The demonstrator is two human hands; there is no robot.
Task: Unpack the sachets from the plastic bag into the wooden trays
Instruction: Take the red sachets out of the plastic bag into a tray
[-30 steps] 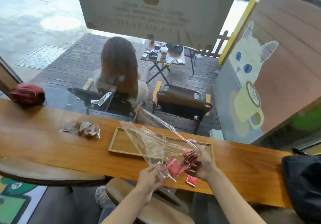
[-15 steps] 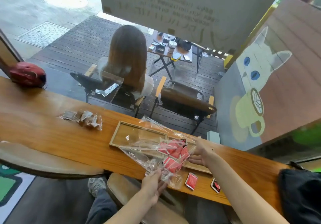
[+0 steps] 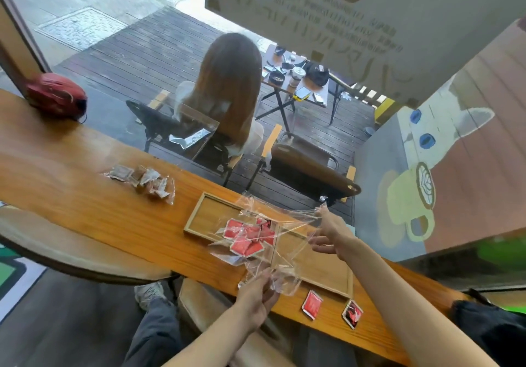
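I see pale sachets [image 3: 142, 181] bagged mid-counter [image 3: 71, 196] | left hand [image 3: 257, 299] pinching plastic bag [image 3: 273, 233], red sachets [image 3: 246, 237] inside, over left tray [image 3: 210, 216] | right tray [image 3: 321, 267] | right hand [image 3: 334, 234] pinching bag's far end | two loose sachets [image 3: 312, 304] near edge.

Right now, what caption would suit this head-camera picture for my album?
Two hands stretch a clear plastic bag of red sachets over wooden trays on a counter.

No text is reading legibly: the lettering on the window sign [image 3: 341, 11] is showing mirrored and blurred, and the print on the sachets [image 3: 246, 237] is appearing too small.
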